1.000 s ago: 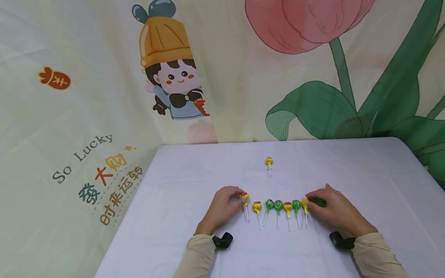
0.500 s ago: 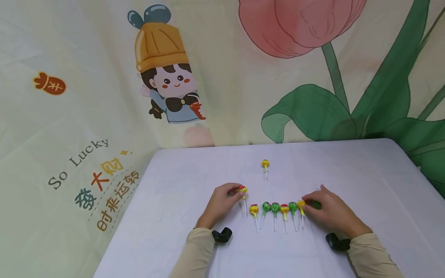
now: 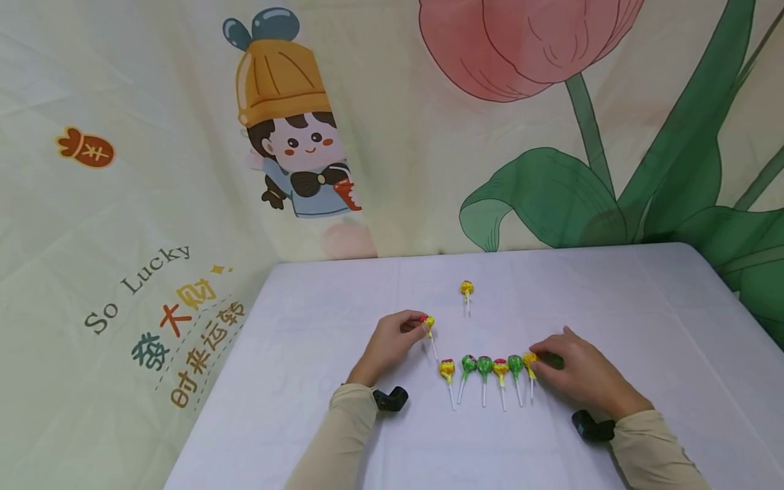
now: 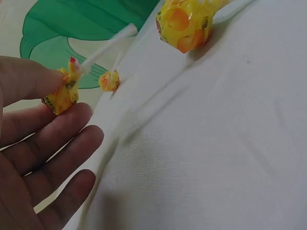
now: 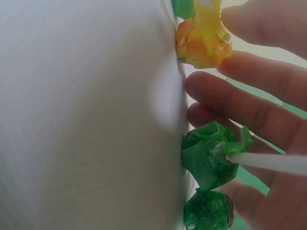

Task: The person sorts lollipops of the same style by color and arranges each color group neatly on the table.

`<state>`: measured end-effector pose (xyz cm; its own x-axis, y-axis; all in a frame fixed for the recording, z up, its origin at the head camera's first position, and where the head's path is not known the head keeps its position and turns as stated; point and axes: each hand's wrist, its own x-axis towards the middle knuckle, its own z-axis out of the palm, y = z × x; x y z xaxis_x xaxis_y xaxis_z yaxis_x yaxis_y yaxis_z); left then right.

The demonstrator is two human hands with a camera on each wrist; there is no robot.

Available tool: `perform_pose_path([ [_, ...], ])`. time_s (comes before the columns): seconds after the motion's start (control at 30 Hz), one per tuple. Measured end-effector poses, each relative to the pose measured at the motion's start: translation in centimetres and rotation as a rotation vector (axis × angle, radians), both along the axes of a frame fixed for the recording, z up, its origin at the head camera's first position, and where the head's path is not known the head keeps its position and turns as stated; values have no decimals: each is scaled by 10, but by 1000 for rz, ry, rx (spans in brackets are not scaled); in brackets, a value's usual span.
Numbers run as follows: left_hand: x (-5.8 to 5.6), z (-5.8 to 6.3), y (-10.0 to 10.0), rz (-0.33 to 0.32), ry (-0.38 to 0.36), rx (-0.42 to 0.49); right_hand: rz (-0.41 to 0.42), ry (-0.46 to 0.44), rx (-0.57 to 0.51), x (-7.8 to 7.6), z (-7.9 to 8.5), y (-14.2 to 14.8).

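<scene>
Presently: red-yellow lollipop (image 3: 429,322), pinched between thumb and fingers, left hand (image 3: 387,345); yellow lollipop (image 5: 201,45), likewise pinched, right hand (image 3: 580,366).

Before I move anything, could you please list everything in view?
Round wrapped lollipop: one, yellow and red, left grip.
Row of round wrapped lollipops: six, three green, three mostly yellow, table middle.
Lone wrapped lollipop: one, yellow, behind row.
Extra lollipops: two, green, under right grip.
Flat cloth-topped table: one, white, below lollipops.
Printed fabric backdrop: one, cream, behind table.
Small angular wrist cameras: two, black, both wrists.
Long fabric sleeves: two, beige, forearms.
Bare grips: two, each pinching a lollipop.
</scene>
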<state>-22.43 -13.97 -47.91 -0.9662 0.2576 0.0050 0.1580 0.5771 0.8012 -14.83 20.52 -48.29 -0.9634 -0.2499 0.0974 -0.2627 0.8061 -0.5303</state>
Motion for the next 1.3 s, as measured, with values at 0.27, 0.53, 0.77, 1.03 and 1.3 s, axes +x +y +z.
perform_pose_path([
  [0.27, -9, -2, -2, 10, -56, 69, 15, 11, -1, 1, 0, 0],
  [0.53, -14, 2, 0, 8, -80, 104, 38, 24, 5, -1, -1, 0],
  [0.77, -28, -5, -1, 8, -36, 264, 48, 49, -5, 0, -1, 2],
  [1.03, -36, -10, -1, 76, -50, 391, 35, 42, -2, 1, -1, 2],
  [1.3, -41, -10, 4, 258, -94, 588, 47, 68, 14, 0, -2, 1],
])
